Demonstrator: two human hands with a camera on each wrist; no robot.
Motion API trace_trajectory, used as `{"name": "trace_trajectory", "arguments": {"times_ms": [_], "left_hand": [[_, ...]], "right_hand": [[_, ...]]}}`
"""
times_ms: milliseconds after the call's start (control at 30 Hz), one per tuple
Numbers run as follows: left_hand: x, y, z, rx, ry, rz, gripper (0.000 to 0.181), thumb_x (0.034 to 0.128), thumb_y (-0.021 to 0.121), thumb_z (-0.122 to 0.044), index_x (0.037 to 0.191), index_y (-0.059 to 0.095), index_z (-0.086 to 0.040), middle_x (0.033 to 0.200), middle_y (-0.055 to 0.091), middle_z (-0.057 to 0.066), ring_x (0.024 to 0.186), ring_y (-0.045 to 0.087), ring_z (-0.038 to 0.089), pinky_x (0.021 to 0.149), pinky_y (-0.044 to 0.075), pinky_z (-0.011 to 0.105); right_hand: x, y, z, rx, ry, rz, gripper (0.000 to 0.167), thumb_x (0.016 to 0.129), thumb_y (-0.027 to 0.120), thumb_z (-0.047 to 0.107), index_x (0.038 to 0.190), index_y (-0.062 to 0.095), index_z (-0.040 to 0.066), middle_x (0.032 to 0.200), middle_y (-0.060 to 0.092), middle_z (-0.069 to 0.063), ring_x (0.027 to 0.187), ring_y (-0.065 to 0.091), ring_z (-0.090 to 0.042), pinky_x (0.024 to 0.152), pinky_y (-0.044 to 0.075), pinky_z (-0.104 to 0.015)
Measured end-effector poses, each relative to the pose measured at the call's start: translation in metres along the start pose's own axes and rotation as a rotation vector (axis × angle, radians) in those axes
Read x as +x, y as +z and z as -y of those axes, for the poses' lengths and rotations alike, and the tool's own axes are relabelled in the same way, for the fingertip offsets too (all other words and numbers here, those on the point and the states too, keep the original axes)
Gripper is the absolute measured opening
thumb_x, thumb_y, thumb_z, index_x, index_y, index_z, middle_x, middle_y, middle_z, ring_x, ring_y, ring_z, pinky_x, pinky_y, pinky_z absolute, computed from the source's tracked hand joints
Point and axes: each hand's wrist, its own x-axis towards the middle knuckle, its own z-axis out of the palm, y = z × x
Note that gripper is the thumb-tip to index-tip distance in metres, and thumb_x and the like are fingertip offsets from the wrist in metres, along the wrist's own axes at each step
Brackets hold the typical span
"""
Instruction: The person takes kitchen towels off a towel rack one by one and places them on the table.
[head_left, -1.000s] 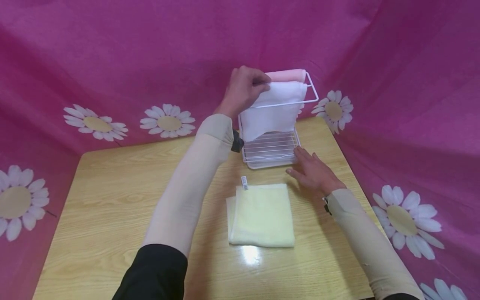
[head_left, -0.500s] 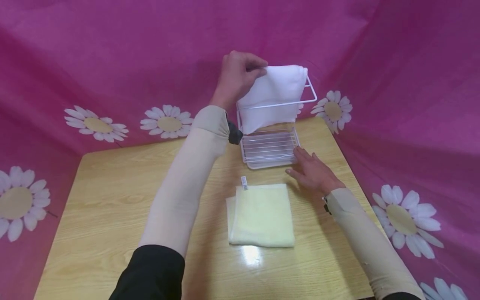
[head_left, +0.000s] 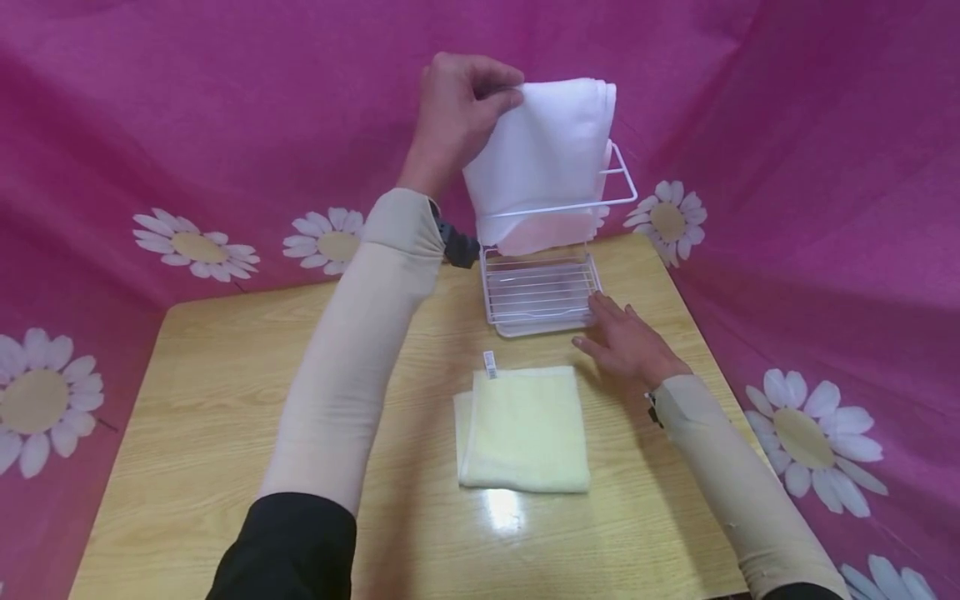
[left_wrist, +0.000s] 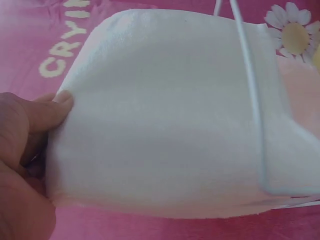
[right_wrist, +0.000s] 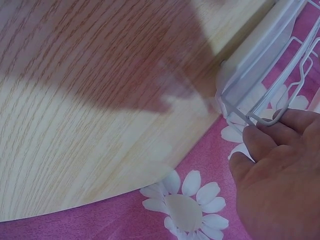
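Observation:
My left hand [head_left: 459, 108] pinches the upper left edge of a folded white cloth [head_left: 551, 150], raised at the top of a white wire rack [head_left: 540, 292]. In the left wrist view the thumb lies on the near face of the white cloth [left_wrist: 165, 115], and a rack wire crosses in front of it. Behind it hangs a pink cloth [head_left: 551, 232], partly hidden by the white one. My right hand [head_left: 633, 346] touches the rack's lower right side with extended fingers; in the right wrist view the fingertips of the hand [right_wrist: 280, 170] rest against the wire frame [right_wrist: 295, 95].
A folded pale yellow cloth [head_left: 528, 429] with a small white tag [head_left: 490, 365] lies on the wooden table [head_left: 247, 417] in front of the rack. A white tray [head_left: 543, 330] sits at the rack's base. Pink flowered fabric [head_left: 315, 100] stands behind and beside the table.
My left hand has moved up and slightly left, lifting the white cloth higher through the rack's top; the pink cloth now shows below it. The right hand has stayed in place.

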Motion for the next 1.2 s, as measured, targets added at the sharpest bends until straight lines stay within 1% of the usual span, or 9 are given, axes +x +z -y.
{"name": "trace_trajectory", "arguments": {"times_ms": [333, 500, 600, 667, 733, 867, 967, 1067, 1200], "left_hand": [[0.0, -0.023, -0.016, 0.021, 0.01, -0.063, 0.02, 0.0926, 0.074, -0.017, 0.111, 0.078, -0.01, 0.113, 0.074, 0.004, 0.097, 0.069, 0.012, 0.09, 0.05, 0.017], [-0.005, -0.036, -0.023, 0.046, 0.044, -0.084, 0.02, 0.0929, 0.074, -0.016, 0.111, 0.078, -0.009, 0.111, 0.075, 0.004, 0.094, 0.069, 0.011, 0.088, 0.051, 0.017], [-0.009, -0.047, -0.024, 0.012, 0.065, -0.113, 0.018, 0.0923, 0.074, -0.013, 0.109, 0.079, -0.008, 0.109, 0.075, 0.005, 0.09, 0.068, 0.01, 0.087, 0.052, 0.018], [-0.012, -0.055, -0.024, -0.019, 0.087, -0.129, 0.017, 0.092, 0.074, -0.01, 0.108, 0.079, -0.005, 0.106, 0.075, 0.006, 0.087, 0.066, 0.01, 0.086, 0.052, 0.018], [-0.015, -0.064, -0.024, -0.063, 0.078, -0.143, 0.017, 0.0915, 0.074, -0.008, 0.107, 0.079, -0.004, 0.105, 0.075, 0.008, 0.087, 0.065, 0.012, 0.086, 0.052, 0.02], [-0.024, -0.082, -0.022, -0.096, 0.055, -0.176, 0.019, 0.0913, 0.075, -0.009, 0.109, 0.078, -0.006, 0.108, 0.073, 0.008, 0.094, 0.066, 0.013, 0.092, 0.051, 0.02], [-0.032, -0.095, -0.019, -0.076, 0.062, -0.2, 0.019, 0.0915, 0.074, -0.009, 0.11, 0.078, -0.007, 0.111, 0.073, 0.007, 0.099, 0.068, 0.014, 0.095, 0.05, 0.022], [-0.041, -0.108, -0.016, -0.029, 0.091, -0.229, 0.019, 0.0914, 0.075, -0.009, 0.11, 0.078, -0.007, 0.11, 0.074, 0.007, 0.098, 0.069, 0.014, 0.094, 0.05, 0.022], [-0.052, -0.126, -0.014, -0.007, 0.065, -0.258, 0.018, 0.0901, 0.076, -0.011, 0.107, 0.079, -0.007, 0.108, 0.075, 0.006, 0.095, 0.07, 0.012, 0.091, 0.052, 0.023]], "right_hand": [[0.003, 0.0, 0.0, 0.003, 0.014, 0.001, 0.088, 0.102, 0.045, 0.057, 0.159, 0.013, -0.001, 0.166, 0.009, -0.018, 0.152, 0.009, -0.032, 0.121, 0.006, -0.05], [0.003, -0.002, 0.002, 0.009, 0.034, 0.012, 0.089, 0.101, 0.046, 0.058, 0.16, 0.011, 0.0, 0.166, 0.007, -0.018, 0.152, 0.007, -0.032, 0.121, 0.005, -0.05], [0.004, -0.002, 0.003, 0.012, 0.035, 0.023, 0.09, 0.101, 0.046, 0.059, 0.16, 0.01, 0.001, 0.166, 0.007, -0.018, 0.152, 0.007, -0.033, 0.121, 0.004, -0.05], [0.005, -0.002, 0.003, 0.008, 0.028, 0.026, 0.09, 0.101, 0.046, 0.059, 0.16, 0.01, 0.0, 0.166, 0.007, -0.019, 0.152, 0.007, -0.033, 0.121, 0.004, -0.05], [0.006, -0.002, 0.003, 0.005, 0.022, 0.023, 0.09, 0.101, 0.046, 0.059, 0.16, 0.011, 0.0, 0.166, 0.008, -0.019, 0.152, 0.007, -0.033, 0.121, 0.005, -0.05], [0.008, -0.002, 0.002, 0.001, 0.01, 0.009, 0.088, 0.102, 0.046, 0.056, 0.16, 0.011, 0.0, 0.166, 0.008, -0.018, 0.152, 0.008, -0.033, 0.121, 0.005, -0.05], [0.009, -0.002, 0.001, 0.003, 0.005, 0.009, 0.088, 0.102, 0.046, 0.056, 0.16, 0.011, 0.0, 0.166, 0.007, -0.018, 0.152, 0.008, -0.032, 0.121, 0.005, -0.049], [0.01, -0.002, -0.001, 0.007, 0.002, 0.017, 0.089, 0.101, 0.045, 0.058, 0.16, 0.01, 0.0, 0.166, 0.007, -0.018, 0.152, 0.007, -0.033, 0.121, 0.005, -0.05], [0.011, -0.003, -0.003, 0.001, -0.003, 0.016, 0.091, 0.101, 0.044, 0.059, 0.16, 0.01, -0.001, 0.166, 0.007, -0.019, 0.152, 0.008, -0.034, 0.121, 0.005, -0.051]]}}
